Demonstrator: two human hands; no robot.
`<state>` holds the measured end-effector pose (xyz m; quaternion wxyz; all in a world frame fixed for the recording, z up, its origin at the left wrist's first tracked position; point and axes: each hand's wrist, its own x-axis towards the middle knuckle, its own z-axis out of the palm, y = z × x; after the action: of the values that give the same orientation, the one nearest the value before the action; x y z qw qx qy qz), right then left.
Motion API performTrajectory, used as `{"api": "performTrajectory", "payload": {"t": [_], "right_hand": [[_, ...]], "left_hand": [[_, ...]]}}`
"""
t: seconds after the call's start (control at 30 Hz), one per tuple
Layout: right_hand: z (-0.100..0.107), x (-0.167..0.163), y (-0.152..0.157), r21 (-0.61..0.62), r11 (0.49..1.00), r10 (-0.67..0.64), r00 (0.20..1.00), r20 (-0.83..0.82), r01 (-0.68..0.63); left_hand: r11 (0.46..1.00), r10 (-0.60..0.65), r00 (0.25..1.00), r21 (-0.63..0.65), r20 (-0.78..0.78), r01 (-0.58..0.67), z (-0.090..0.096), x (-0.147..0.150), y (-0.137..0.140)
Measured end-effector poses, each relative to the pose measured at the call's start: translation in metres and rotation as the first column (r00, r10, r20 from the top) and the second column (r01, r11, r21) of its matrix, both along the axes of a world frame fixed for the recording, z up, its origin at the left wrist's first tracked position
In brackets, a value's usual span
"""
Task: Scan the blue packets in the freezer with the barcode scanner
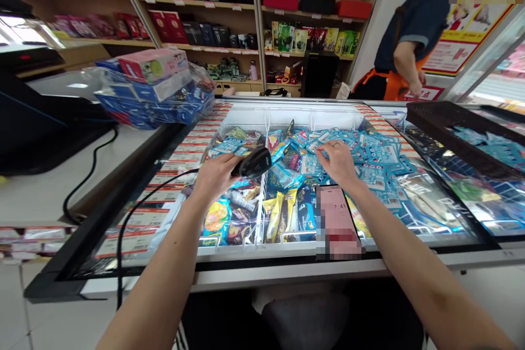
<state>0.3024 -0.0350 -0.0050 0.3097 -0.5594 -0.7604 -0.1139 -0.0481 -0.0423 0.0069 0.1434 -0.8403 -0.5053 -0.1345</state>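
My left hand [215,176] is closed around a black handheld barcode scanner [255,163], whose head points right. Its cable [158,187] trails down to the left over the freezer's glass top. My right hand [338,161], with a ring on one finger, is bent over small light-blue packets, thumb and fingertips closed at the edge of one blue packet [310,165]. More of these packets [375,150] lie spread in a loose layer right of the hand. A phone [338,213] showing 7:41 lies on the glass just below my right wrist.
Beneath the glass of the freezer [270,268] are wrapped ice creams [283,213] in wire-divided bays. A dark tray [471,131] with blue packets stands right. Plastic-wrapped boxes [153,87] sit left. Behind are stocked shelves [197,3] and a person in an orange apron [418,38].
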Motion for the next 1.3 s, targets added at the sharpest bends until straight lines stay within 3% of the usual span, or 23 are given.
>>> {"api": "performTrajectory", "payload": {"t": [0.23,0.4,0.47,0.63,0.83,1.1,1.3], "right_hand": [[0.012,-0.055,0.021,-0.217,0.965,0.2,0.949,0.243,-0.147],[0.006,-0.102,0.037,-0.317,0.896,0.402,0.87,0.286,-0.31],[0.003,-0.119,0.042,-0.329,0.889,0.418,0.86,0.292,-0.319],[-0.001,-0.157,0.055,-0.346,0.879,0.415,0.883,0.22,-0.327],[-0.005,-0.194,0.068,-0.398,0.808,0.511,0.853,0.105,-0.435],[-0.008,-0.225,0.085,-0.514,0.737,0.57,0.812,0.124,-0.439],[-0.005,-0.219,0.071,-0.473,0.776,0.55,0.815,0.184,-0.417]], "left_hand": [[0.961,0.263,0.948,0.041,0.177,-0.274,-0.012,-0.045,-0.005],[0.918,0.361,0.894,0.065,0.267,-0.39,-0.011,-0.068,-0.004],[0.902,0.386,0.871,0.074,0.303,-0.425,-0.012,-0.073,-0.004],[0.867,0.42,0.837,0.116,0.35,-0.484,-0.012,-0.077,-0.003],[0.815,0.452,0.803,0.187,0.388,-0.549,-0.01,-0.083,-0.005],[0.827,0.44,0.798,0.162,0.411,-0.539,-0.012,-0.083,-0.005],[0.84,0.43,0.805,0.147,0.409,-0.523,-0.012,-0.08,-0.005]]}}
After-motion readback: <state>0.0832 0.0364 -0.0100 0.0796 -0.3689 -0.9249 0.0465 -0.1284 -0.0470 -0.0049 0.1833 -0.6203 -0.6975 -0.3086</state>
